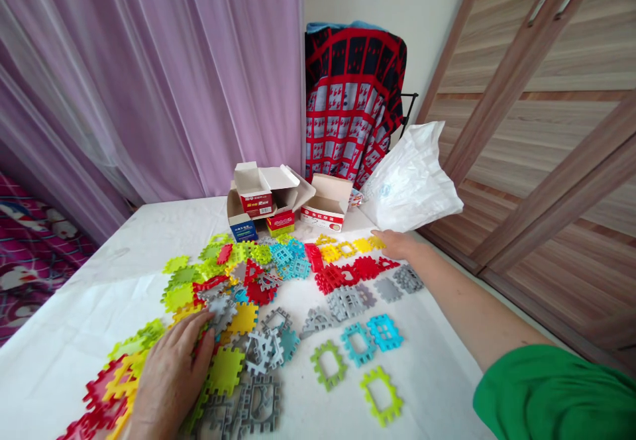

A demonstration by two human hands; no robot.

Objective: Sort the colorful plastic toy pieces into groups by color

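My left hand (173, 367) rests over a mixed heap of toothed plastic building tiles, its thumb apart from the fingers. A grey tile (222, 311) lies at its fingertips, and a lime-green tile (225, 370) is beside the thumb. My right hand (395, 244) reaches to the far right, its fingers closed at a yellow tile (377, 242) that ends a row of yellow tiles (346, 249). Nearer me are rows of red tiles (366, 267) and grey tiles (345, 303). Blue frame tiles (384, 332) and green frame tiles (381, 395) lie closer still.
Opened cardboard boxes (325, 209) stand at the back of the white-covered table (432, 374). A white plastic bag (412, 181) sits behind my right hand. A cloth-draped chair (352, 95) is beyond, with a purple curtain (199, 75) and wooden wardrobe (541, 135) around.
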